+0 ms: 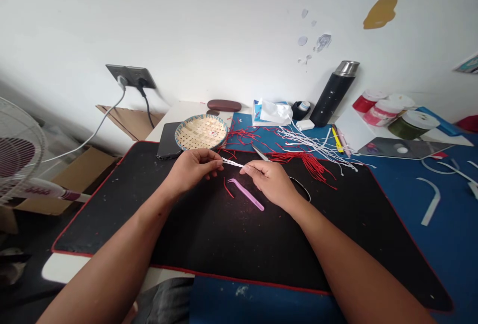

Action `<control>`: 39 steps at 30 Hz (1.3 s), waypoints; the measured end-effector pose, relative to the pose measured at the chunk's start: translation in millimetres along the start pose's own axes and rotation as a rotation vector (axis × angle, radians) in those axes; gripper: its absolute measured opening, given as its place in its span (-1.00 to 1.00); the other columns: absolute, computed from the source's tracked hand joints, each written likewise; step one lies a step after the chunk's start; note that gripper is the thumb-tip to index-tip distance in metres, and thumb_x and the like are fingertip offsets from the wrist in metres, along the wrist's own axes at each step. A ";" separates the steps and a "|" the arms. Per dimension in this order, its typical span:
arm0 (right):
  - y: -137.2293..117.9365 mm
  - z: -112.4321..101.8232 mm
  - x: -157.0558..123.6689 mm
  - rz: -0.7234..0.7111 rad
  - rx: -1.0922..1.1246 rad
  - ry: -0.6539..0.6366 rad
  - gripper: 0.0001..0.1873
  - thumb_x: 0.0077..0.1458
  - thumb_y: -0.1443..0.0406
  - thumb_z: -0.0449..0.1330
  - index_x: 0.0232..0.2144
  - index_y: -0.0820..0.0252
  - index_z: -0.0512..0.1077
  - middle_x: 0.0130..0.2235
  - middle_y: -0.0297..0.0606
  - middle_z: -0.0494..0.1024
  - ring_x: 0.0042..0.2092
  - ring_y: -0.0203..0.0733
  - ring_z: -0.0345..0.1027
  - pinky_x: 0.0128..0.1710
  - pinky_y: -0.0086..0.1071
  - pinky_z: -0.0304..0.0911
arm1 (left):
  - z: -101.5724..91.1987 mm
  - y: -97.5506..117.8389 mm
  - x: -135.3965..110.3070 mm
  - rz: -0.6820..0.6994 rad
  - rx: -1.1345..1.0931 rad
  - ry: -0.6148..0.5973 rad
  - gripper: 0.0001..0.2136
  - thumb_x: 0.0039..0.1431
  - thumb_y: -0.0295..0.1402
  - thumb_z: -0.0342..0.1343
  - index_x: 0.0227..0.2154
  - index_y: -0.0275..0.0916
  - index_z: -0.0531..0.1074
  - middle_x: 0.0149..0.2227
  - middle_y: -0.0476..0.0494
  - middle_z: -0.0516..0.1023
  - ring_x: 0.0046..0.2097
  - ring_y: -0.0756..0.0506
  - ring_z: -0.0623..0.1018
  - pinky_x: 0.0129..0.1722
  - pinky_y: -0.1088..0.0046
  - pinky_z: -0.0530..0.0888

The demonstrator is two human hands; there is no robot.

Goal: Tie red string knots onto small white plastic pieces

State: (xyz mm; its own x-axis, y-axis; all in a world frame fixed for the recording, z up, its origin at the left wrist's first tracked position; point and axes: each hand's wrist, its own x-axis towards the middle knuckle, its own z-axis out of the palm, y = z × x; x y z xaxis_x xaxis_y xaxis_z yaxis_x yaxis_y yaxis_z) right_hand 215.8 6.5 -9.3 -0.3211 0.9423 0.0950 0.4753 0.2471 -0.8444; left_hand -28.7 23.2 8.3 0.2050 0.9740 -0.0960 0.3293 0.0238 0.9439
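A white cord (233, 163) stretches between my two hands above the black mat. My left hand (197, 167) pinches one end with thumb and forefinger. On the other side my right hand (265, 177) is closed on the cord too, and a white loop (304, 188) shows beyond its wrist. Just below the hands lie pink bent-tip tweezers (247, 195) and a short red thread (228, 188). Behind the right hand a pointed metal blade (259, 152) is partly hidden. Bundles of red cords (308, 161) and white cords (317, 145) spread out further back.
A woven basket (201, 132) stands behind my left hand on a dark flat device (168, 141). At the back are a brown case (224, 105), a tissue pack (272, 112) and a black thermos (334, 94). Thread spools (413, 124) stand right; a fan (18, 150) stands left.
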 end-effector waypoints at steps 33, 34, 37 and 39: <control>-7.1 13.7 -3.8 0.146 0.316 -0.133 -0.68 0.36 0.14 0.13 -0.21 0.21 0.60 -0.56 -0.41 0.42 -0.56 -0.35 0.24 -0.53 -0.47 0.14 | 22.1 -2.1 -0.7 -0.056 -0.693 -0.041 -0.71 -0.06 -0.25 0.55 -0.31 -0.31 0.71 -0.47 -0.05 0.56 -0.50 0.07 0.48 -0.55 0.61 0.38; -7.4 13.3 -3.9 0.140 0.327 -0.143 -0.69 0.35 0.13 0.14 -0.22 0.21 0.59 -0.55 -0.40 0.43 -0.55 -0.35 0.24 -0.53 -0.47 0.14 | 22.1 -2.1 -0.9 -0.056 -0.684 -0.036 -0.71 -0.07 -0.24 0.55 -0.32 -0.31 0.71 -0.47 -0.05 0.56 -0.51 0.07 0.48 -0.54 0.61 0.38; -8.5 12.7 -4.4 0.132 0.374 -0.175 -0.68 0.34 0.08 0.18 -0.28 0.20 0.55 -0.49 -0.37 0.49 -0.55 -0.37 0.27 -0.56 -0.49 0.12 | 22.9 -1.7 -1.9 -0.056 -0.634 -0.062 -0.71 -0.05 -0.22 0.55 -0.34 -0.30 0.70 -0.47 -0.06 0.58 -0.50 0.07 0.48 -0.52 0.59 0.39; -9.0 13.2 -4.7 0.132 0.410 -0.192 -0.65 0.33 0.05 0.18 -0.31 0.20 0.51 -0.46 -0.35 0.52 -0.54 -0.37 0.31 -0.56 -0.49 0.13 | 24.6 -1.3 -3.1 -0.060 -0.578 -0.101 -0.72 -0.04 -0.21 0.54 -0.34 -0.30 0.70 -0.46 -0.07 0.60 -0.50 0.06 0.48 -0.51 0.58 0.40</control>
State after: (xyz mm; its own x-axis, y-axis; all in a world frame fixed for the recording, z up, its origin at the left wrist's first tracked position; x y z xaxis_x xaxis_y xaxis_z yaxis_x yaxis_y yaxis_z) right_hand 202.2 -3.1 -9.1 -0.4438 0.8913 -0.0933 0.1715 -0.0177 -0.9850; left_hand -7.1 14.7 -0.4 0.2980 0.9415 -0.1573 -0.2073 0.2247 0.9521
